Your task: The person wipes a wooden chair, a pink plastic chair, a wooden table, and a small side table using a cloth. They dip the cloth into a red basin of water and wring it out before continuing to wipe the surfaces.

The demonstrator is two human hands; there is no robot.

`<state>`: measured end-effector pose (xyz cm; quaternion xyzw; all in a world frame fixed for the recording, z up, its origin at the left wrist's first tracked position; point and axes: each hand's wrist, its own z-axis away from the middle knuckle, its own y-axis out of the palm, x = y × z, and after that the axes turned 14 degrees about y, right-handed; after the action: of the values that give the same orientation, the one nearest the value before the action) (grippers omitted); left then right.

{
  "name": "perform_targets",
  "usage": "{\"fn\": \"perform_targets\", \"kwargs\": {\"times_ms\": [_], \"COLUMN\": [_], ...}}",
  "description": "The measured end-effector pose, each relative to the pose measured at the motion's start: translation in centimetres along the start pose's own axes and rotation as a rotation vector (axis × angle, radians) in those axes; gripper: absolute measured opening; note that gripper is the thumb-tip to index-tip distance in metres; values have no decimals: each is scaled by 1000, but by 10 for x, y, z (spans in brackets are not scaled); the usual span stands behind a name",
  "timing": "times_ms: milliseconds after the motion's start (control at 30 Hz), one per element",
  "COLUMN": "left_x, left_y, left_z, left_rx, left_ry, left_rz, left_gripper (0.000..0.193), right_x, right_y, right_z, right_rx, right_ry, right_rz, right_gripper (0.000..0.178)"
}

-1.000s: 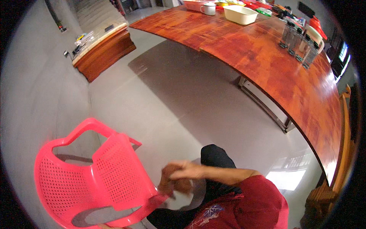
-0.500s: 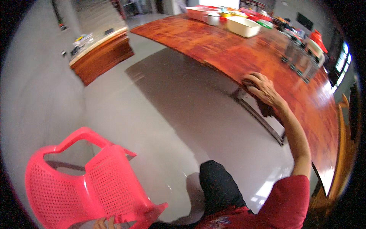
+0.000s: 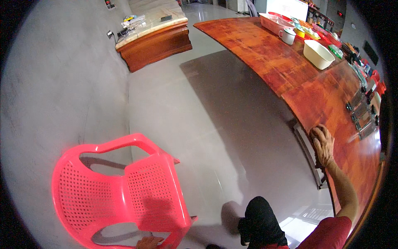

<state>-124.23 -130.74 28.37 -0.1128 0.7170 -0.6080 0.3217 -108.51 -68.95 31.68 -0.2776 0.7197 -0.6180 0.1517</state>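
At the table's near edge on the right, my right hand (image 3: 323, 144) is closed with its fingers curled down. A bunched dark brown cloth (image 3: 318, 162) shows partly beneath it, mostly hidden by the hand and wrist. The wooden table (image 3: 265, 62) has a glossy reddish-brown top. At the lower left stands a pink plastic armchair (image 3: 153, 186) with a perforated seat and back. My left hand (image 3: 149, 242) lies on its near armrest, cut off by the lower edge of the picture, fingers bent over the arm.
Toward the table's far end are a red basin (image 3: 275, 24), a white enamel mug (image 3: 287, 36) and a cream tub (image 3: 318, 54). Clear containers with black fittings (image 3: 361, 114) stand at the right. A low wooden cabinet (image 3: 157, 45) is against the grey wall.
The view has swung right, so the table and chair sit differently in it. My right hand has come nearer along the table edge; the left hand stays at the chair's armrest.
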Motion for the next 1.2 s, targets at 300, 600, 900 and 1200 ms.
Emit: {"fn": "perform_targets", "kwargs": {"times_ms": [300, 600, 900, 1200], "left_x": [-2, -51, -131, -136], "left_y": [1, -13, -41, -63], "left_z": [-2, -35, -79, -152], "left_rx": [348, 576, 590, 683], "left_ry": [-133, -44, -88, -92], "left_rz": [11, -54, 307, 556], "left_gripper": [20, 50, 39, 39], "right_x": [10, -1, -4, 13], "right_y": [-17, -26, -25, -31], "right_z": [-11, -16, -19, -17], "right_rx": [39, 117, 175, 151], "right_ry": [25, 31, 57, 258], "right_rz": [-63, -68, -103, -81], "right_gripper": [37, 34, 45, 50]}}
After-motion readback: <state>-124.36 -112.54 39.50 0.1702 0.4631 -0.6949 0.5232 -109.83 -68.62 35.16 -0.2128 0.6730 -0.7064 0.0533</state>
